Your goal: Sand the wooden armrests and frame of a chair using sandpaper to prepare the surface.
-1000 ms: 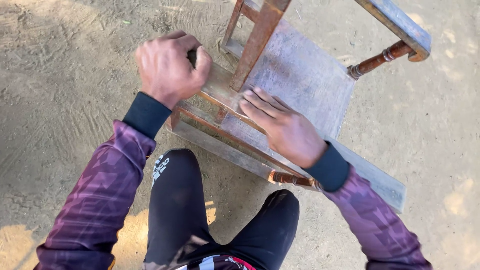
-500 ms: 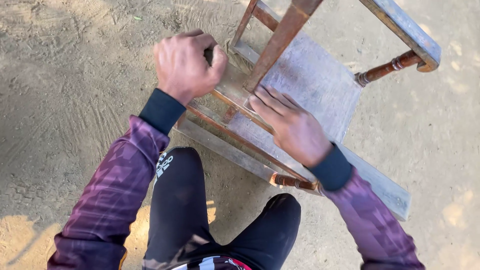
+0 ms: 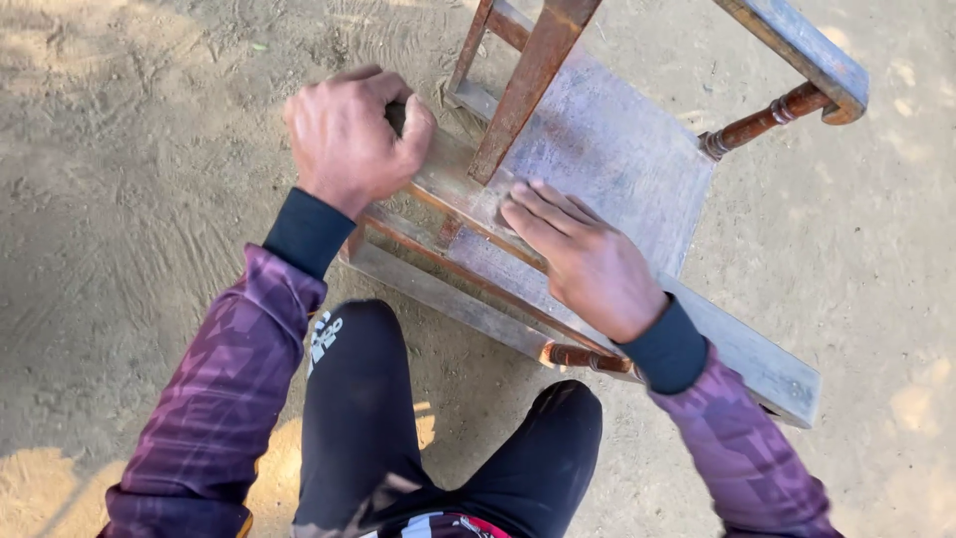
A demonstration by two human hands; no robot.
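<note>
The left hand was fisted on the chair rail. The right hand lay flat, fingers together, on the rail beside a leg.

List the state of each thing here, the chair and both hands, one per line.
wooden chair: tipped over on the sandy ground, worn and dusty.
left hand: fist closed on the chair's frame.
right hand: flat, fingers pressed on a rail; anything underneath is hidden.

Head view, steeply downward, close range
</note>
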